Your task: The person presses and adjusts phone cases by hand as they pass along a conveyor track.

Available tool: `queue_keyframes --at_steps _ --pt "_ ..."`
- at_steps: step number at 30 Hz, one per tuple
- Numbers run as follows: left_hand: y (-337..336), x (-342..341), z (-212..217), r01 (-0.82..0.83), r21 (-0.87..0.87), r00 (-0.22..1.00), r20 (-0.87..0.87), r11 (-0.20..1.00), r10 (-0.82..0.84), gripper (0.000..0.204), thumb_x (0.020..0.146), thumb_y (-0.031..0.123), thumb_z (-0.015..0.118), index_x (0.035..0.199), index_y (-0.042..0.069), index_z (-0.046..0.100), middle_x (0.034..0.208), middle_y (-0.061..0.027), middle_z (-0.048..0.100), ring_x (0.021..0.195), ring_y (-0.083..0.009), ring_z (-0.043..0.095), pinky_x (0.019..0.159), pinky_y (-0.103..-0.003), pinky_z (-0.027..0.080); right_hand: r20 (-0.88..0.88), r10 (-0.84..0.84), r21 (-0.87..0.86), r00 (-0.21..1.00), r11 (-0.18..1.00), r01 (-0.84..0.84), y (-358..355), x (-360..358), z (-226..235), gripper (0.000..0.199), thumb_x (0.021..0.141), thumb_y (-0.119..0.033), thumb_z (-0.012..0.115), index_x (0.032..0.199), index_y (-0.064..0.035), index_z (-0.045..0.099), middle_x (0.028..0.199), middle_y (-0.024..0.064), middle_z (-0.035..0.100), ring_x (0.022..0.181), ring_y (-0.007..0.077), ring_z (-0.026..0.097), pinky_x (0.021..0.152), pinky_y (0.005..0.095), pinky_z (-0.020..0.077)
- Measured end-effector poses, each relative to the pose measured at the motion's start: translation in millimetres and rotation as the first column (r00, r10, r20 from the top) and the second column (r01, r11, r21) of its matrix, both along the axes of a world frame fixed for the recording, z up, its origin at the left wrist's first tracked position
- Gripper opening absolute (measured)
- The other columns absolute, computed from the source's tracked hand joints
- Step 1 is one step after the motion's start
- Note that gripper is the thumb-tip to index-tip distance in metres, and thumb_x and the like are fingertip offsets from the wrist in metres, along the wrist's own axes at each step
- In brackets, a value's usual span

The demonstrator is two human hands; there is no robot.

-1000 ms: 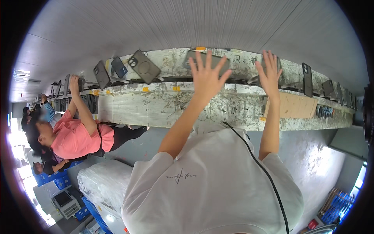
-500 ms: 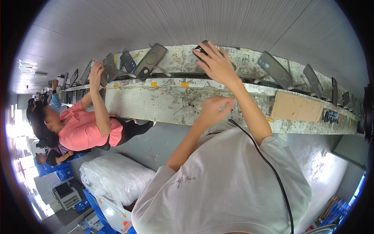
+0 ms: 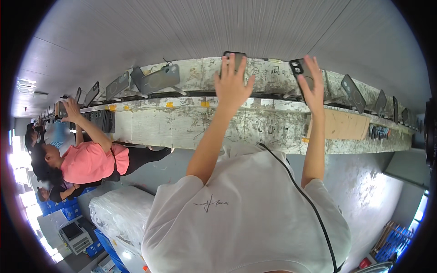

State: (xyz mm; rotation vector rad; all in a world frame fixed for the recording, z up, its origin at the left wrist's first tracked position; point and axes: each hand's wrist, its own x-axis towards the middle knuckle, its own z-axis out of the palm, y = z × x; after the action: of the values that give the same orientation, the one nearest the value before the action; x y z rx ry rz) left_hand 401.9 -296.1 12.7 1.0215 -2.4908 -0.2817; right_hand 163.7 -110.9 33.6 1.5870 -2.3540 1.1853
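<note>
My left hand (image 3: pixel 233 86) is open, its fingers spread over a dark phone case (image 3: pixel 226 57) that stands on the line at the far side of the bench. Most of that case is behind the fingers. To the right, my right hand (image 3: pixel 313 88) reaches up beside another dark phone case (image 3: pixel 297 69) with camera holes at its top. Its fingers are stretched out and its thumb lies across the case's face; whether it touches the case I cannot tell. Farther right, a grey phone case (image 3: pixel 353 93) with a ring on its back leans on a holder.
A worn white bench (image 3: pixel 191 123) runs across, with a brown board (image 3: pixel 345 123) on it. Several cases, such as a translucent grey one (image 3: pixel 160 79), stand to the left. A person in a pink shirt (image 3: pixel 88 160) works there. Plastic-wrapped goods (image 3: pixel 120 211) are behind them.
My left hand has risen to the case at the middle; my right hand has moved right, to another case. The cases on the line have shifted, and the co-worker's hand is farther left.
</note>
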Motion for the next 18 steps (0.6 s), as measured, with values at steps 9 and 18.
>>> queue_keyframes --at_steps 9,18 --pt "114 25 12 0.387 0.217 0.883 -0.366 0.896 -0.293 0.083 0.103 0.037 0.072 0.176 0.013 0.040 0.188 -0.0236 0.016 0.172 -0.0514 0.016 0.137 -0.066 0.006 0.092 0.630 -0.195 0.771 0.771 -0.606 -97 152 49 0.054 0.102 -0.021 0.080 0.154 -0.0086 0.070 0.160 0.0152 0.067 0.157 0.0371 0.054 0.131 0.0520 0.0397" --pt "99 126 3 0.322 0.420 0.790 -0.613 0.848 0.003 0.033 0.095 -0.007 0.065 0.125 0.000 0.073 0.126 -0.0159 0.076 0.122 -0.0337 0.072 0.104 -0.042 0.056 -0.339 0.098 0.378 0.935 0.925 0.040 -145 180 -14 0.101 0.109 -0.076 0.052 0.174 0.0002 0.036 0.180 0.0368 0.028 0.172 0.0506 0.018 0.137 0.0684 0.0094"
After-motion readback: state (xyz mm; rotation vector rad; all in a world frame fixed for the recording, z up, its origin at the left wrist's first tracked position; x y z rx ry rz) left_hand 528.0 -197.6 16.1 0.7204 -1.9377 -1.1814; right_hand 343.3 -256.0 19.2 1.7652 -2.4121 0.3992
